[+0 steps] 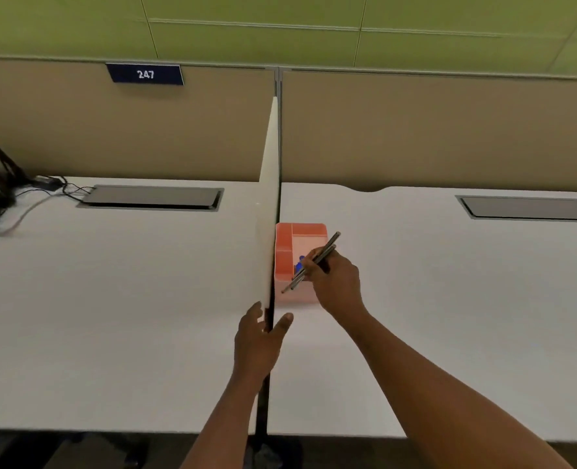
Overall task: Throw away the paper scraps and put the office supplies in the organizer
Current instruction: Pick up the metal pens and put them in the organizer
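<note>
Organizer (pixel 300 245) on right desk (pixel 449 299), against divider (pixel 270 214); pens (pixel 314 262) over it. Cables (pixel 26 198) far left, on left desk (pixel 111 299).

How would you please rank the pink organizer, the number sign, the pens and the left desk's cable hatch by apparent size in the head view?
1. Cable hatch
2. Pink organizer, partly hidden
3. Number sign, farther away, so unsure against the organizer
4. Pens in the right hand

Head view looks forward and down; near desk (pixel 449 299).
</note>
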The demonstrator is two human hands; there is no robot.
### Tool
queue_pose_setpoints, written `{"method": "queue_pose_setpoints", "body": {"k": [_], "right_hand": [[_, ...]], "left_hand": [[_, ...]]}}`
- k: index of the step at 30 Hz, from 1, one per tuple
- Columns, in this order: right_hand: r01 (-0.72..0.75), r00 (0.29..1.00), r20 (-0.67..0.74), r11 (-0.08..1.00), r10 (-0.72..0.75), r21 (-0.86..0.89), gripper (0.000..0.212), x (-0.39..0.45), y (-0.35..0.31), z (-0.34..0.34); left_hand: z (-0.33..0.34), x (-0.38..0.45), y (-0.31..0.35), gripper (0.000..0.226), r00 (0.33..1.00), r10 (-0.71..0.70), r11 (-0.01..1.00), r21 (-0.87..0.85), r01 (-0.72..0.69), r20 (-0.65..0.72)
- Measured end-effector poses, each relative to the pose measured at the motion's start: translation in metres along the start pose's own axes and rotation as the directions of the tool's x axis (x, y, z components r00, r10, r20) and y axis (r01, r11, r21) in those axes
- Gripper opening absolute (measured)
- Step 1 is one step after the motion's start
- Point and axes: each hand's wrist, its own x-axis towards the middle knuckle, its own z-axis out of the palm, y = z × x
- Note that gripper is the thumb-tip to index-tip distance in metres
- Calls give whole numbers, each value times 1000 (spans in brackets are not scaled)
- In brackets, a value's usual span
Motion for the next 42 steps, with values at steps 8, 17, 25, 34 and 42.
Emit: {"method": "queue_pose_setpoints", "body": {"k": [8,17,25,34,42], "right_hand": [[102,992,96,967,-81,-234,16,69,15,61],[57,952,292,880,95,-471,15,90,48,85],[80,905,401,873,139,-482,20,90,46,91],[29,928,341,882,152,-471,39,72,55,88],[53,997,75,969,-35,-240,21,0,85,52]], "left_hand": [[26,23,-21,53,999,22,999,-26,-22,27],[47,83,-9,69,953,243,836,458,-301,183],[51,93,-20,73,969,205,849,467,-245,136],[49,83,-24,77,973,207,842,487,-232,105],[58,48,-32,66,985,157,824,539,-174,78]]}}
